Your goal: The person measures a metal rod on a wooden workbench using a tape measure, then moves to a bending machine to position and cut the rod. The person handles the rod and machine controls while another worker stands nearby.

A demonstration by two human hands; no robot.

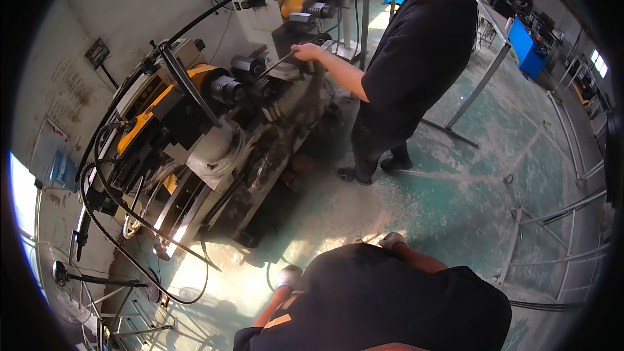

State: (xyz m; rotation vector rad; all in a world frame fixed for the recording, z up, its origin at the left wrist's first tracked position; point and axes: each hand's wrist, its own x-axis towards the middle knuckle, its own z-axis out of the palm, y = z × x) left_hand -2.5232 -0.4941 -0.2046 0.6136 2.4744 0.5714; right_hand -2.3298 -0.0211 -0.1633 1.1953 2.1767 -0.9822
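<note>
My left hand (pixel 288 277), in a pale glove, hangs beside my dark shirt at the lower middle, over the sunlit floor. Nothing shows in it, and its fingers are too small and partly hidden to make out. Past the front of my shirt is my right hand (pixel 392 240), also in a pale glove. My torso hides part of it, so its grip does not show. Both hands are apart from the large metalworking machine (pixel 218 146) ahead on the left, which has yellow and black parts.
A co-worker (pixel 422 45) in dark clothes stands ahead, holding a thin rod (pixel 278 64) toward the machine. Black hoses (pixel 140 221) loop off the machine's near side. Metal frames (pixel 546 247) stand at right, a floor fan (pixel 65 292) at lower left, a blue cabinet (pixel 525 49) farther back.
</note>
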